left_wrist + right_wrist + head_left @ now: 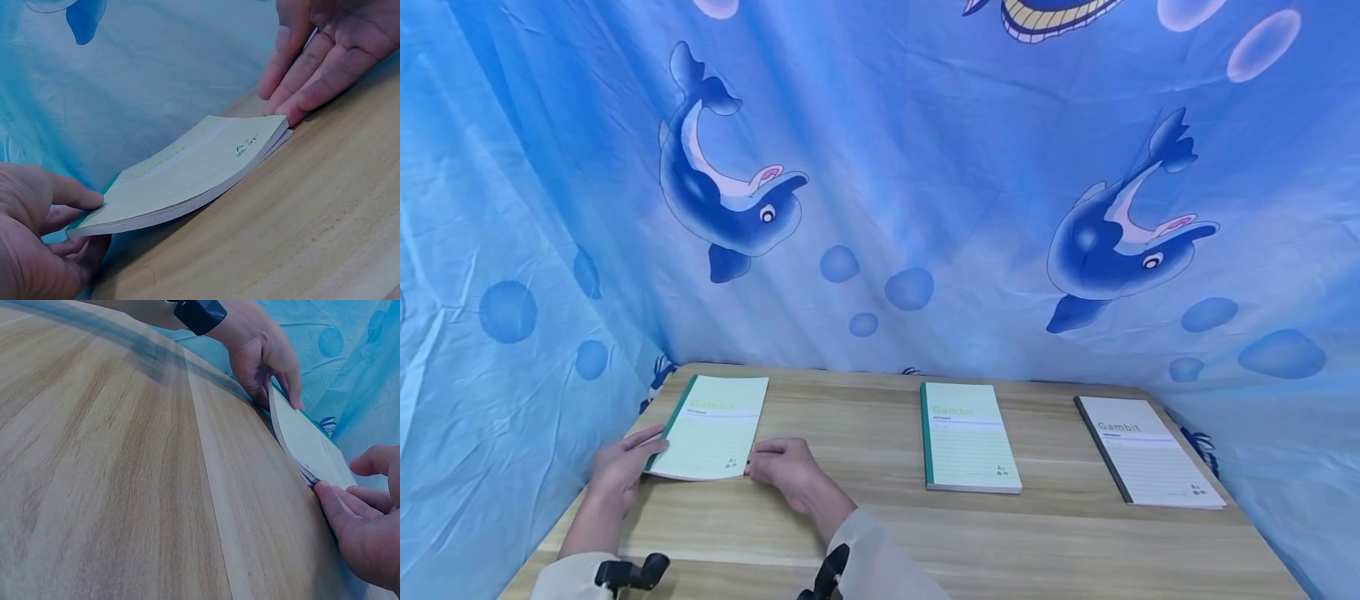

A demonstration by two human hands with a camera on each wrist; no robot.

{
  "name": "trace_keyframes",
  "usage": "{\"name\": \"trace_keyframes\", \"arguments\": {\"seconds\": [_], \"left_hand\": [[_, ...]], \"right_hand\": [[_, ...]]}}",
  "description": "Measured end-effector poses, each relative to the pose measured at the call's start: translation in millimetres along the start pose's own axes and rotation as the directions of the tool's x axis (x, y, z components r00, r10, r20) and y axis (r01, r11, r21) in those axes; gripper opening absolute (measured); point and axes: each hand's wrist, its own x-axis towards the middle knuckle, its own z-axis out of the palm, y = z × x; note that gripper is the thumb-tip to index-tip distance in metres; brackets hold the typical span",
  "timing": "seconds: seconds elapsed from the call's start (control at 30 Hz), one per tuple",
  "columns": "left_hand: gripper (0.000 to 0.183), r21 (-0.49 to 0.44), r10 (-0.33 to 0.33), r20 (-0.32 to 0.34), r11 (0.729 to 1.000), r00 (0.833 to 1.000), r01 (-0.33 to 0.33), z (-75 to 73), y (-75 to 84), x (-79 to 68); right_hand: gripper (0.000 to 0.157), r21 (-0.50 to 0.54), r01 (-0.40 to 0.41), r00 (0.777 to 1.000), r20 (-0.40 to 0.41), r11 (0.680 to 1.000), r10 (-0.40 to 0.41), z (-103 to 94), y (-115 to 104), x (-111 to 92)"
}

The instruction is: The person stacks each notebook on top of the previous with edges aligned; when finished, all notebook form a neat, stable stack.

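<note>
A pale green notebook [718, 433] with a dark green spine and the word "Gambit" lies at the left of the wooden table. My left hand [616, 473] pinches its spine edge, thumb on the cover and fingers underneath. In the left wrist view that side of the notebook [181, 169] is lifted and the block bends. The fingers of my right hand [786, 471] touch the opposite edge near the lower corner. They look fairly straight in the left wrist view, with the thumb [284, 47] off the cover.
A second green-spined notebook [973, 442] lies right of the middle of the wooden table [850, 533]. Farther right is a notebook with a black spine [1153, 454]. A blue curtain [887, 192] printed with dolphins hangs behind the table and along its sides.
</note>
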Motion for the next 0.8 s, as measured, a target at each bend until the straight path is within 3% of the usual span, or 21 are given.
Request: {"name": "trace_keyframes", "arguments": {"seconds": [0.23, 0.53, 0.8], "left_hand": [[0.061, 0.01, -0.005, 0.033, 1.0, 0.999, 0.005, -1.9, -5.4, -0.6], [0.063, -0.155, -0.039, 0.097, 0.986, 0.995, 0.054, -1.5, 8.1, -14.9], [0.062, -0.313, -0.047, 0.151, 0.945, 0.987, 0.093, -8.0, 15.6, -25.4]], "right_hand": [[0.037, -0.005, 0.01, 1.0, 0.008, 1.0, -0.01, -1.4, 1.6, 0.0], [0.035, -0.054, 0.045, 0.999, -0.006, 0.998, -0.045, -2.4, -3.4, -4.3], [0.039, -0.068, 0.068, 0.997, -0.027, 0.995, -0.07, 4.9, -1.5, -3.1]]}}
